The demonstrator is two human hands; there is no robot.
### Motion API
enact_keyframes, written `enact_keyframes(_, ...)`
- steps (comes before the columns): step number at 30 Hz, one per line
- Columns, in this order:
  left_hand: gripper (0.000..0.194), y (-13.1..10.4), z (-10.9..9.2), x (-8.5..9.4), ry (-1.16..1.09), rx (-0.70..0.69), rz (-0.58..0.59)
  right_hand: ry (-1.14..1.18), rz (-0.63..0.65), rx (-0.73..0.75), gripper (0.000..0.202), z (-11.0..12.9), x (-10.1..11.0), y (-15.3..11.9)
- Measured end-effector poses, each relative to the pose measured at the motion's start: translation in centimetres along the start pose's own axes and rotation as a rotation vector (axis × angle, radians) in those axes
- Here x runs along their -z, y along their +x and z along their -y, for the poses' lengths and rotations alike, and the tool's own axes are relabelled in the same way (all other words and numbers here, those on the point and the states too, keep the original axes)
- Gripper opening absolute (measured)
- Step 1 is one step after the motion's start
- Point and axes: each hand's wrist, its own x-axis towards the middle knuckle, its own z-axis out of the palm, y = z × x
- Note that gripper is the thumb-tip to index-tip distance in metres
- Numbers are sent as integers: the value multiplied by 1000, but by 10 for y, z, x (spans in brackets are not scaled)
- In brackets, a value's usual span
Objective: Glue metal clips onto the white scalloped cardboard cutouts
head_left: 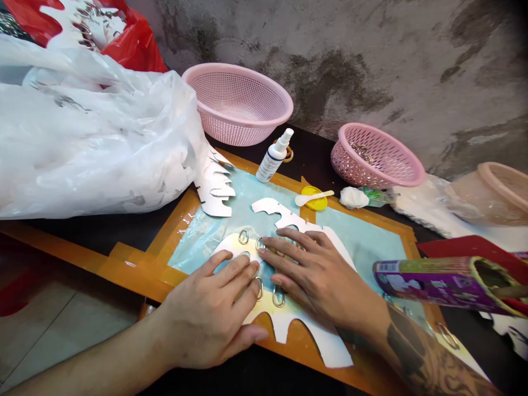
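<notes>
A white cut-out sheet (338, 347) with scalloped edges and yellowish patches lies on the blue film (190, 250). Several metal rings sit on it, among them an oval ring (279, 297) between my hands and a small ring (243, 237) farther back. My left hand (218, 316) rests on the sheet's left part, fingers stretched out, beside a ring partly hidden by its fingertips. My right hand (317, 269) lies over the sheet's right part with fingers extended. One of its fingertips is at another ring (259, 243), and more rings are partly covered beneath that hand.
A white spray bottle (274, 157) and a yellow lid (317, 204) with a white spatula (311, 198) stand behind. Pink baskets (243, 124) line the wall. A large plastic bag (94, 148) fills the left; a purple canister (429, 283) lies at right.
</notes>
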Motion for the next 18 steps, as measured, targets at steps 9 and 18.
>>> enact_keyframes(9,46,-1,0,-2,-36,24,12,21,-4,-8,36,4,-2,-1)
enact_keyframes(18,48,-4,3,12,-145,138,-69,-4,-102,-49,50,13,13,-17)
